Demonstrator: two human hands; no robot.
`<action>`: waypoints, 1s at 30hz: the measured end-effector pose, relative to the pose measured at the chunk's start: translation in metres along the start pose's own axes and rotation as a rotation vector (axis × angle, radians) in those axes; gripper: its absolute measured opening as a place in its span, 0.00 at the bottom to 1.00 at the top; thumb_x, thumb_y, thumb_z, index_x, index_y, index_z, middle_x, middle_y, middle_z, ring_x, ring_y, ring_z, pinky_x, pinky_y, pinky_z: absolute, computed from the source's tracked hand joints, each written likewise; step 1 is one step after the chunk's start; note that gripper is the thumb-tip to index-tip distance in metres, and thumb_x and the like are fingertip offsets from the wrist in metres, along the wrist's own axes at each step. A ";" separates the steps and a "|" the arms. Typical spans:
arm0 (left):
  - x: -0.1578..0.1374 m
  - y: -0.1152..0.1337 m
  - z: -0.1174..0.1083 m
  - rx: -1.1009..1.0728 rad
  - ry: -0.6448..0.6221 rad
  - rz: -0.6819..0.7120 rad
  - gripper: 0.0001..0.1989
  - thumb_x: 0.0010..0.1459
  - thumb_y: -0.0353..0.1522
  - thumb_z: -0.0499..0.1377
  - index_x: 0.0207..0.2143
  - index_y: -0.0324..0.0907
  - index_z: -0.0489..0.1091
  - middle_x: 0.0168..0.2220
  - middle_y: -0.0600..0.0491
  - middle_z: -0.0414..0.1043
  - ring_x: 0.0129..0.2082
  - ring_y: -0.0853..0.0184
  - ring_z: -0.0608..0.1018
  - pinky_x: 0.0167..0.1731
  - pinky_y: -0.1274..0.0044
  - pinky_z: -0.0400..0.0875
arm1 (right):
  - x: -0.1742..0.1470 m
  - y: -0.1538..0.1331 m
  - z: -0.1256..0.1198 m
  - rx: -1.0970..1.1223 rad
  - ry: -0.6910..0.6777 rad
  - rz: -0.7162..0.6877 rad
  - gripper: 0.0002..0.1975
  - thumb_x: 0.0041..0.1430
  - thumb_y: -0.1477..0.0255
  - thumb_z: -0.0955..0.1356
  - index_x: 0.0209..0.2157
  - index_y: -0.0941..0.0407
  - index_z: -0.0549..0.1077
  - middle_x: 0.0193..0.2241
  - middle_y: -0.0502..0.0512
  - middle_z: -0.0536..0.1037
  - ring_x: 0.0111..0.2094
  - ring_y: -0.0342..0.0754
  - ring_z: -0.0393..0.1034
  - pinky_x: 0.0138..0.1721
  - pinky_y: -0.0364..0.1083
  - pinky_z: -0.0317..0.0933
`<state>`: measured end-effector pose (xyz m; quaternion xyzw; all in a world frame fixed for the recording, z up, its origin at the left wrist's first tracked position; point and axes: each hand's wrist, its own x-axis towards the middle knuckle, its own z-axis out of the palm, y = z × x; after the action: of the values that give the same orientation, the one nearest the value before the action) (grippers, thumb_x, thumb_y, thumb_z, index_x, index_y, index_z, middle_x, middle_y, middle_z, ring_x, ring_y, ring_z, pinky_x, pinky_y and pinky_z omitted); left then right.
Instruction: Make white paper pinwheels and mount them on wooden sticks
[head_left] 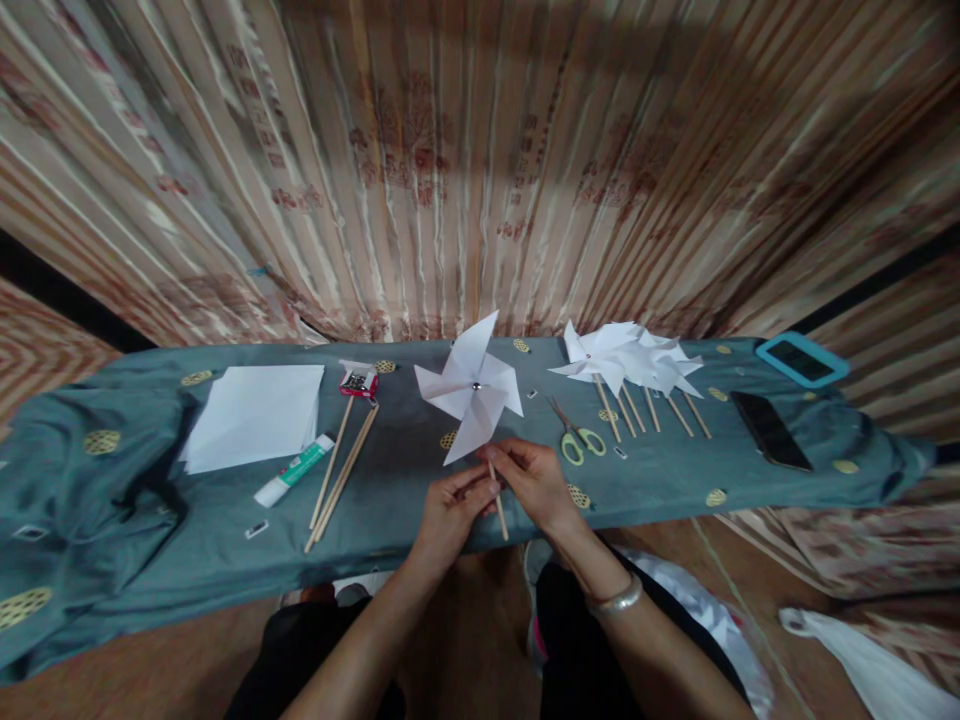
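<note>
A white paper pinwheel [459, 392] with a shiny pin at its centre stands over the middle of the cloth-covered table, its blades spread. Its thin wooden stick [500, 508] points down toward me. My right hand [541, 482], a silver bangle on its wrist, is closed on the stick just below the lowest blade. From the other side, my left hand [450, 512] pinches the same stick a little lower. The fingers hide part of the stick. Green-handled scissors [576, 440] lie open to the right of my right hand.
Left: a stack of white paper [251, 415], a glue stick [295, 470], several loose wooden sticks [349, 470] and a small red box of pins [358, 380]. Right: several finished pinwheels [637, 355], a black phone [770, 430] and a blue-framed device [802, 358]. A patterned curtain [465, 180] hangs behind.
</note>
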<state>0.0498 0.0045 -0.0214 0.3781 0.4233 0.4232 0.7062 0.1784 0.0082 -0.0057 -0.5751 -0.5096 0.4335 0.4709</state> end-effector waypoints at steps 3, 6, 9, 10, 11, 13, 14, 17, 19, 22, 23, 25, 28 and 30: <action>-0.002 0.001 0.001 -0.011 0.009 0.019 0.28 0.38 0.39 0.71 0.43 0.38 0.77 0.36 0.47 0.80 0.23 0.72 0.73 0.25 0.80 0.68 | 0.007 -0.006 -0.014 -0.093 0.101 -0.066 0.16 0.54 0.60 0.67 0.25 0.57 0.77 0.22 0.52 0.76 0.25 0.46 0.68 0.29 0.44 0.61; -0.005 0.002 -0.001 0.021 0.011 0.026 0.27 0.41 0.38 0.69 0.46 0.38 0.76 0.41 0.45 0.79 0.26 0.71 0.75 0.28 0.80 0.69 | 0.019 -0.017 -0.042 -0.256 0.224 -0.155 0.17 0.55 0.59 0.66 0.26 0.57 0.78 0.22 0.52 0.77 0.26 0.47 0.69 0.31 0.45 0.62; -0.007 0.003 -0.006 0.043 0.002 0.019 0.26 0.41 0.38 0.68 0.45 0.37 0.76 0.41 0.45 0.79 0.26 0.71 0.75 0.29 0.79 0.70 | 0.038 -0.025 -0.081 -0.494 0.320 -0.209 0.17 0.56 0.59 0.65 0.27 0.57 0.78 0.31 0.56 0.81 0.32 0.51 0.73 0.36 0.49 0.64; -0.007 0.003 -0.007 0.042 0.002 0.017 0.26 0.41 0.38 0.68 0.44 0.37 0.76 0.40 0.45 0.79 0.26 0.71 0.75 0.30 0.78 0.70 | 0.045 -0.026 -0.095 -0.595 0.375 -0.224 0.15 0.55 0.61 0.66 0.26 0.57 0.78 0.38 0.59 0.81 0.35 0.52 0.74 0.40 0.50 0.65; -0.008 0.003 -0.009 0.038 0.002 0.016 0.26 0.41 0.38 0.68 0.44 0.36 0.76 0.40 0.45 0.79 0.26 0.71 0.74 0.31 0.78 0.70 | 0.052 -0.026 -0.108 -0.703 0.431 -0.216 0.14 0.54 0.63 0.66 0.26 0.57 0.78 0.44 0.61 0.79 0.37 0.53 0.75 0.41 0.52 0.65; -0.008 0.003 -0.012 0.029 0.002 0.014 0.26 0.41 0.37 0.68 0.44 0.36 0.75 0.40 0.46 0.79 0.26 0.72 0.74 0.31 0.78 0.70 | 0.068 -0.021 -0.132 -0.900 0.481 -0.214 0.13 0.55 0.65 0.66 0.28 0.58 0.79 0.50 0.64 0.76 0.45 0.57 0.73 0.47 0.54 0.64; -0.009 0.003 -0.013 0.027 -0.001 0.015 0.26 0.41 0.37 0.68 0.44 0.36 0.75 0.40 0.46 0.79 0.26 0.72 0.74 0.31 0.78 0.70 | 0.075 -0.016 -0.142 -0.992 0.484 -0.205 0.13 0.55 0.66 0.65 0.30 0.58 0.80 0.51 0.66 0.75 0.49 0.58 0.71 0.50 0.54 0.63; -0.009 0.003 -0.015 0.039 -0.011 0.015 0.26 0.41 0.38 0.68 0.45 0.36 0.75 0.40 0.46 0.79 0.26 0.72 0.74 0.32 0.77 0.69 | 0.095 0.005 -0.161 -1.115 0.465 -0.143 0.13 0.55 0.68 0.65 0.29 0.60 0.80 0.53 0.70 0.73 0.53 0.60 0.68 0.55 0.56 0.60; -0.010 0.003 -0.015 0.044 -0.015 0.010 0.26 0.41 0.38 0.68 0.45 0.36 0.75 0.40 0.46 0.79 0.26 0.71 0.74 0.33 0.77 0.70 | 0.105 0.022 -0.164 -1.137 0.441 -0.112 0.12 0.54 0.70 0.66 0.26 0.61 0.79 0.50 0.72 0.75 0.51 0.61 0.70 0.54 0.56 0.60; -0.012 0.003 -0.014 0.031 -0.022 0.001 0.26 0.41 0.39 0.68 0.44 0.37 0.75 0.40 0.46 0.79 0.27 0.70 0.74 0.32 0.76 0.69 | 0.115 0.044 -0.164 -1.158 0.413 -0.081 0.12 0.54 0.72 0.65 0.23 0.60 0.78 0.45 0.73 0.77 0.48 0.61 0.72 0.52 0.56 0.62; -0.012 0.003 -0.014 0.022 -0.022 0.001 0.26 0.41 0.39 0.68 0.43 0.37 0.76 0.39 0.46 0.79 0.27 0.70 0.73 0.32 0.76 0.69 | 0.117 0.049 -0.164 -1.162 0.405 -0.082 0.12 0.54 0.72 0.65 0.23 0.60 0.78 0.44 0.73 0.77 0.48 0.61 0.72 0.51 0.57 0.62; -0.014 0.003 -0.013 0.001 -0.023 -0.001 0.25 0.41 0.38 0.69 0.43 0.38 0.76 0.38 0.46 0.79 0.26 0.71 0.73 0.32 0.77 0.69 | 0.120 0.058 -0.164 -1.166 0.394 -0.097 0.13 0.55 0.71 0.65 0.22 0.58 0.77 0.40 0.73 0.78 0.49 0.63 0.72 0.52 0.58 0.62; -0.015 0.003 -0.013 -0.027 -0.029 -0.015 0.24 0.40 0.37 0.70 0.42 0.38 0.77 0.37 0.47 0.79 0.26 0.71 0.72 0.32 0.77 0.68 | 0.122 0.066 -0.164 -1.161 0.390 -0.138 0.15 0.57 0.68 0.64 0.21 0.56 0.75 0.34 0.73 0.79 0.50 0.65 0.70 0.51 0.61 0.62; -0.015 0.002 -0.013 -0.040 -0.035 -0.019 0.24 0.40 0.37 0.70 0.42 0.38 0.77 0.37 0.47 0.79 0.26 0.71 0.72 0.32 0.77 0.68 | 0.122 0.067 -0.164 -1.145 0.385 -0.181 0.16 0.58 0.65 0.63 0.21 0.54 0.74 0.32 0.73 0.78 0.49 0.66 0.71 0.50 0.62 0.63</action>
<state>0.0329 -0.0063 -0.0196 0.3671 0.4058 0.4182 0.7251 0.3635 0.1107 -0.0438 -0.7592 -0.6144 -0.0629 0.2055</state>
